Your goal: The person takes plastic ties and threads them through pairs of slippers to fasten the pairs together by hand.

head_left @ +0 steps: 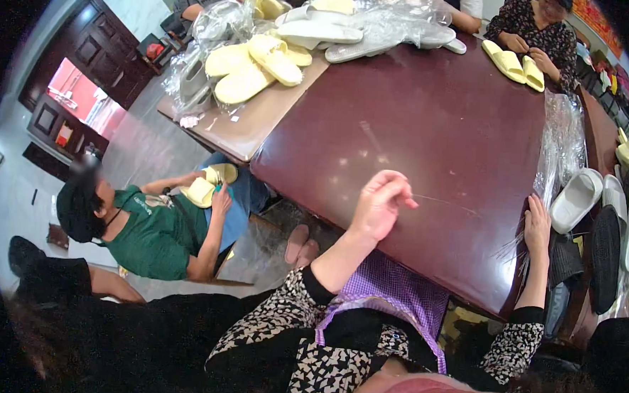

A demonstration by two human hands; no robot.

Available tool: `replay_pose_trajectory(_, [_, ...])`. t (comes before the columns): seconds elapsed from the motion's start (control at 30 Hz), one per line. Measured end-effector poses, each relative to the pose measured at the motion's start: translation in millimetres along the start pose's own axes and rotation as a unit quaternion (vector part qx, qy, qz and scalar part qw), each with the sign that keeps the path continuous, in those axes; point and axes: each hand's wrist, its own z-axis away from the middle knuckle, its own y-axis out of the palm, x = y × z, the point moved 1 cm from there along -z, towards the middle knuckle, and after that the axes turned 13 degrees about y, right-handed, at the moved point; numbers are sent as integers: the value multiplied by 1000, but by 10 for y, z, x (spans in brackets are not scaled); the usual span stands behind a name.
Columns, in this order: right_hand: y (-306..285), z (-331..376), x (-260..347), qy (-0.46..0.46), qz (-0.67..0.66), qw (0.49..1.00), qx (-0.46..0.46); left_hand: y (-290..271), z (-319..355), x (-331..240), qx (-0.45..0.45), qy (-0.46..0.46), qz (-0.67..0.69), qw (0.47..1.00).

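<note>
Above the near part of the dark red table [432,131], my left hand [381,208] is closed in a pinch. A thin, pale strand [446,202] runs to the right from its fingertips. My right hand [538,226] lies along the table's right edge, its fingers stretched out. Beside its palm, a bunch of similar thin strands [512,248] fans out over the tabletop. The right fingertips are close to clear plastic wrapping [560,142]. Just right of that hand is a white slipper [577,200].
Yellow slippers [244,73] and plastic-wrapped grey slippers [351,45] are piled at the far left. Another yellow pair [515,67] is near a person across the table. Black slippers [605,258] crowd the right side. A seated person [153,223] at left holds yellow slippers.
</note>
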Motion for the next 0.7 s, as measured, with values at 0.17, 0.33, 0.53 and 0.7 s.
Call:
replay_pose_trajectory(0.17, [-271, 88, 248, 33, 36, 998, 35, -77, 5, -214, -55, 32, -59, 996])
replay_pose_trajectory(0.33, [-904, 238, 1296, -57, -101, 993, 11, 50, 139, -99, -42, 7, -79, 996])
replay_pose_trajectory(0.53, [-835, 549, 2161, -183, -369, 901, 136, 220, 174, 66, 3, -126, 36, 991])
replay_pose_trajectory(0.7, [-532, 536, 2181, -155, -426, 860, 234, 132, 152, -26, 16, -110, 30, 993])
